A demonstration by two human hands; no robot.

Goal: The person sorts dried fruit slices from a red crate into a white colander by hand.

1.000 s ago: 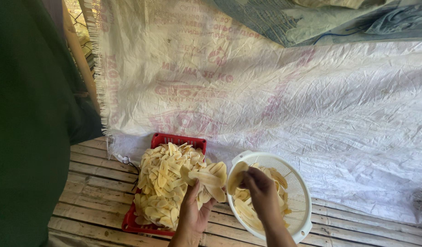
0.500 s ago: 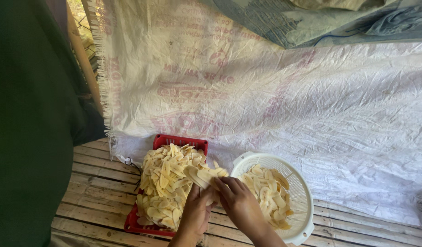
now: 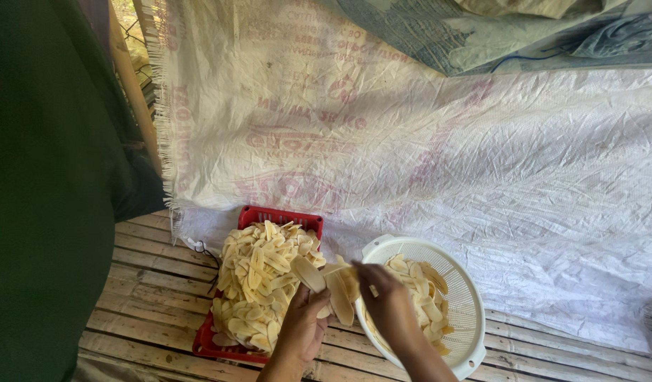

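Hung across the back: a white woven sack sheet (image 3: pixel 425 163), crumpled, faded pink and red printing over its left half, frayed fringe down its left edge. Above it, at the top right, blue-grey cloth (image 3: pixel 481 32). Filling the left side, a dark green cloth (image 3: pixel 43 191).

Stood on the slat floor (image 3: pixel 149 297), against the sheet's lower edge: a red basket (image 3: pixel 280 217), heaped above its rim with pale yellow slices (image 3: pixel 259 283), long and thin. Just right of it, touching or nearly so, a round white colander (image 3: pixel 467 318), partly filled with the same kind of slices, fewer of them, resting toward its middle and right.

Between the two containers, over the gap: left hand (image 3: pixel 301 325), fingers curled around a small fan of slices (image 3: pixel 329 283), their tips pointing up and left over the basket's right edge. Right hand (image 3: pixel 389 304) close beside it, over the colander's left rim, fingers bent and drawn together at the same bunch; whether pinching a slice or only touching, could not be told. Both wrists entered from the bottom edge.
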